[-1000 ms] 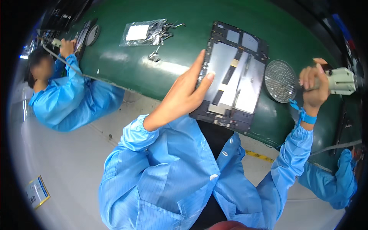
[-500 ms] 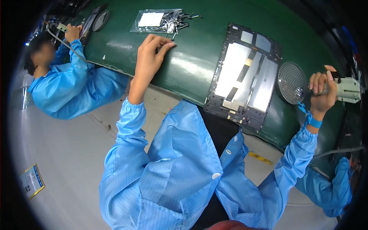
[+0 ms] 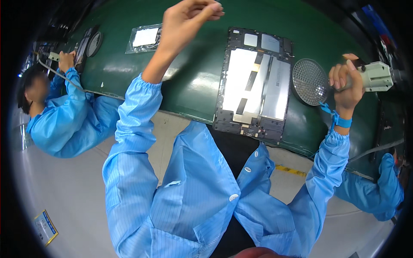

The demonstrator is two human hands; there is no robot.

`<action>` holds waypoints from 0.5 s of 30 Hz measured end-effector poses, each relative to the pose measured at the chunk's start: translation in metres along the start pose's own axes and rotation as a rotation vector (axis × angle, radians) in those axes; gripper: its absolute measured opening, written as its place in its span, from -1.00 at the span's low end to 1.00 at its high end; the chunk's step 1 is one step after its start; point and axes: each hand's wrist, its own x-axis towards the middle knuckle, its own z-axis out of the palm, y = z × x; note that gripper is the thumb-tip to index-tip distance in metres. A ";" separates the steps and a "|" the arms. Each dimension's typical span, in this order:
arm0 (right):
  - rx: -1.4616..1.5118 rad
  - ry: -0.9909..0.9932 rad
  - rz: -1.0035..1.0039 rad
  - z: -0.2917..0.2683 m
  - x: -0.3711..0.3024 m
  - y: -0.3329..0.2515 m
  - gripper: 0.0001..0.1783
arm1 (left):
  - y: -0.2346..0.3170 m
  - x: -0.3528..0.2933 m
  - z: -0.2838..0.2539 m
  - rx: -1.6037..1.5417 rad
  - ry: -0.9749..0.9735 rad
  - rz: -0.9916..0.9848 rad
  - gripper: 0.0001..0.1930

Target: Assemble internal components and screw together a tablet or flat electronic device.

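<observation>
My left hand (image 3: 192, 19) is raised over the far side of the green table, its fingertips pinched together. Whatever may be between them is too small to make out. Partly behind that hand lies a clear plastic bag (image 3: 133, 46) with a white label. My right hand (image 3: 347, 84) is wrapped round a pale electric screwdriver (image 3: 375, 77) at the right; its tip is hidden. Beside this hand sits a round dark dish (image 3: 309, 81) with a grid of small pits. An opened tablet (image 3: 254, 86) lies in front of me, its silvery inner plates and dark frame exposed.
A co-worker in a blue coat (image 3: 64, 124) sits at the left, holding a similar corded tool (image 3: 54, 56) near another round dish (image 3: 94, 44). Another person's blue sleeve (image 3: 374, 193) shows at the lower right. The table's near edge (image 3: 180, 115) runs before my lap.
My left hand has moved farther out and right, away from the small dark parts by the bag, which it now hides. My right hand keeps its grip on the screwdriver. The view has shifted.
</observation>
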 end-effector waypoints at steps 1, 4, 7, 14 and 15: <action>-0.004 0.005 -0.004 0.001 0.000 0.000 -0.70 | -0.014 0.004 0.002 -0.004 -0.020 -0.001 -0.80; -0.026 0.032 -0.013 0.000 -0.002 -0.003 -0.71 | -0.016 0.007 0.006 0.545 -0.005 -0.292 -0.77; -0.035 0.046 -0.012 0.001 -0.003 -0.005 -0.71 | -0.017 0.011 0.001 0.747 -0.174 -0.426 -0.73; -0.022 0.039 0.012 -0.002 -0.003 -0.004 -0.69 | -0.005 0.022 0.020 0.692 -0.167 -0.616 -0.78; -0.020 0.039 0.016 -0.002 -0.003 -0.003 -0.69 | 0.006 0.027 0.028 0.602 -0.127 -0.770 -0.79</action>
